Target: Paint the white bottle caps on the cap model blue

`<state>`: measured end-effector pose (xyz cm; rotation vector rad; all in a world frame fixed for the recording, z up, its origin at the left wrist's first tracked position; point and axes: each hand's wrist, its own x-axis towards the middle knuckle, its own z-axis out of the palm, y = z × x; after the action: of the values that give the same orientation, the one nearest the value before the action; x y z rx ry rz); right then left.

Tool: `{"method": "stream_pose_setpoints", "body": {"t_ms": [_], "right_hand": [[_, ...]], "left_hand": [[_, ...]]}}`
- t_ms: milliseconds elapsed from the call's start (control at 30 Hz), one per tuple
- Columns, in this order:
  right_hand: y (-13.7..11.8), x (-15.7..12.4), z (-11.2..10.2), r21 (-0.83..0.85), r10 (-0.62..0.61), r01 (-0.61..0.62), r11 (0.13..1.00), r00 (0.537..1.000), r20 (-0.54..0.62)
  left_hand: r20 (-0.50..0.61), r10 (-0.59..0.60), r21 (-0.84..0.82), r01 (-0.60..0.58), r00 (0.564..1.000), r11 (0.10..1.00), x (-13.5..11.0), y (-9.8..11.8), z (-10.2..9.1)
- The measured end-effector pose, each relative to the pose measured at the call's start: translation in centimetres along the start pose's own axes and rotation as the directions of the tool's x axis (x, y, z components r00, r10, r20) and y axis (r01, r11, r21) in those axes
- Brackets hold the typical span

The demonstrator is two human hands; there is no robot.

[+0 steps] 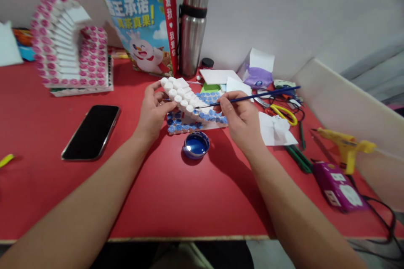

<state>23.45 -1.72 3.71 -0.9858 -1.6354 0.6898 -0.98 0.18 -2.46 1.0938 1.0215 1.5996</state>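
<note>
A white stepped model [183, 94] made of small round caps stands on the red table [176, 193]; its lower caps are painted blue. My left hand [153, 109] grips the model's left side, fingers curled round it. My right hand [238, 117] pinches a long blue paintbrush [261, 95], whose tip touches the caps near the model's middle. A small round lid of blue paint [196, 144] sits just in front of the model, between my two hands.
A black phone [91, 131] lies at the left. A similar pink-capped model [71, 40] stands at the back left. A printed bag [142, 17] and steel flask [192, 29] stand behind. Scissors [282, 113], a tissue [276, 130], yellow glue gun [347, 148] and purple box [339, 187] lie right.
</note>
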Motion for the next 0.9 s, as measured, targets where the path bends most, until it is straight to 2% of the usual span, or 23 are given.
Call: {"method": "stream_pose_setpoints", "body": {"t_ms": [167, 367, 533, 900], "right_hand": [[0.31, 0.18, -0.02, -0.001, 0.011, -0.011, 1.0, 0.998, 0.056], [0.33, 0.11, -0.16, 0.008, -0.004, 0.004, 1.0, 0.999, 0.042], [0.0, 0.1, -0.26, -0.007, -0.001, 0.002, 1.0, 0.995, 0.104], [0.23, 0.01, -0.33, -0.028, -0.012, 0.013, 1.0, 0.999, 0.051]], "left_hand": [[0.006, 0.001, 0.011, -0.001, 1.0, 1.0, -0.02, -0.03, -0.05], [-0.016, 0.0, 0.0, 0.0, 1.0, 1.0, 0.0, 0.05, 0.13], [-0.035, -0.005, 0.009, 0.006, 0.999, 1.0, -0.02, 0.13, 0.16], [-0.018, 0.019, -0.005, -0.019, 1.0, 1.0, 0.13, -0.23, 0.07]]}}
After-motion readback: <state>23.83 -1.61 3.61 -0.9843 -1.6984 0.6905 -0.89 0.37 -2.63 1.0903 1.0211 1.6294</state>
